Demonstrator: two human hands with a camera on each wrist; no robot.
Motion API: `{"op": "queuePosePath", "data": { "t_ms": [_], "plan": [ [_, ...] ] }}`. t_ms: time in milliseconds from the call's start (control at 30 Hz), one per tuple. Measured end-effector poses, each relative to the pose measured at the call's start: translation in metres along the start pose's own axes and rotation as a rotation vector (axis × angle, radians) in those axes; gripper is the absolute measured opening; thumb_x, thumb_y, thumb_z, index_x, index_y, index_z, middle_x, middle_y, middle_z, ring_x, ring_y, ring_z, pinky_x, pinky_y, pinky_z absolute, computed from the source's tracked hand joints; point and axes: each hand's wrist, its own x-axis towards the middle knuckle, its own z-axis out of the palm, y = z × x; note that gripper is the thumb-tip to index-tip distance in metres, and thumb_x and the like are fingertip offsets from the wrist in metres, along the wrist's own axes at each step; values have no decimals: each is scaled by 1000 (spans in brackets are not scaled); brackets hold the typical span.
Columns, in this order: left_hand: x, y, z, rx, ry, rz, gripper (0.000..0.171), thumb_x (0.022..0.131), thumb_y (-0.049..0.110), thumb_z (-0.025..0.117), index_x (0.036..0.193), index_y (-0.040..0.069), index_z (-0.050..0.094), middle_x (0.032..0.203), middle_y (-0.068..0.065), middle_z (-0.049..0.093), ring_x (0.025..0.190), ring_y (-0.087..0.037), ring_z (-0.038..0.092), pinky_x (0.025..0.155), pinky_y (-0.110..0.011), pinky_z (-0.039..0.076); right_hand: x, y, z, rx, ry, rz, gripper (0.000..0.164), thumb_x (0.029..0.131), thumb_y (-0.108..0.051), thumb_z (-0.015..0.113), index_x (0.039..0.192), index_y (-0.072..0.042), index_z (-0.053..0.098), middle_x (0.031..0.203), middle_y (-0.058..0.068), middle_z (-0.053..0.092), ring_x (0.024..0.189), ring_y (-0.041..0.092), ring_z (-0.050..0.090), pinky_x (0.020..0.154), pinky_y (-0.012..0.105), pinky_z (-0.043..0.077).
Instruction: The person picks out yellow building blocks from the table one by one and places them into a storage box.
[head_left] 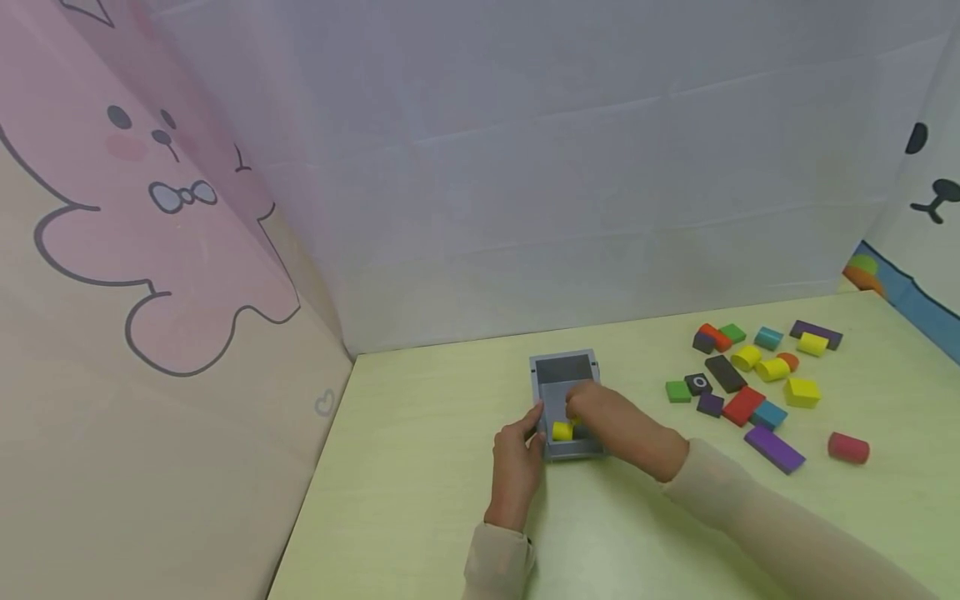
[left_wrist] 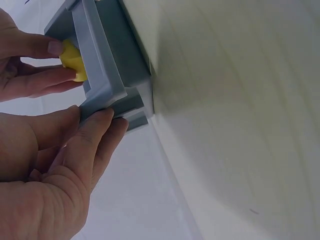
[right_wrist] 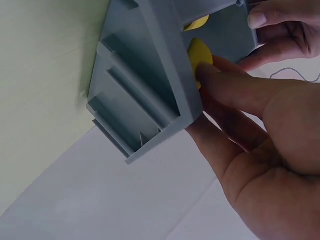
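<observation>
A small grey open-topped box (head_left: 542,392) stands on the table. My left hand (head_left: 516,463) pinches the rim of its left wall between thumb and fingers, as the left wrist view shows. Over the box's right side reaches my right hand (head_left: 617,421), its fingertips down inside. Those fingertips pinch a yellow block (left_wrist: 73,61), whose full shape they partly cover; the right wrist view has this yellow block (right_wrist: 201,55) close to the wall. A yellow cylinder (head_left: 562,431) lies at the near end of the box, left of the held block.
Right of the box, several coloured blocks lie scattered, among them a black block (head_left: 726,373), a red block (head_left: 744,406), a purple block (head_left: 775,450) and a dark red cylinder (head_left: 848,448). A pale curtain (head_left: 525,208) hangs along the table's back edge.
</observation>
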Motion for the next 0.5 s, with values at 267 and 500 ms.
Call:
{"op": "queuePosePath", "data": {
  "t_ms": [267,500],
  "plan": [
    [0,0,0,10,7,13,43,82,-5,60,122,11,56,117,-6,58,103,-12,51,89,-38,46,1,-3,3,-124,14,-20,25,64,12,71,68,-9,57,68,0,48,65,13,46,54,28,48],
    [0,0,0,13,7,7,43,82,-6,60,121,10,56,117,-5,57,104,-11,50,89,-38,45,5,-4,8,-195,-13,-14,22,65,11,71,68,-6,58,67,3,50,63,17,48,53,30,50]
  ]
}}
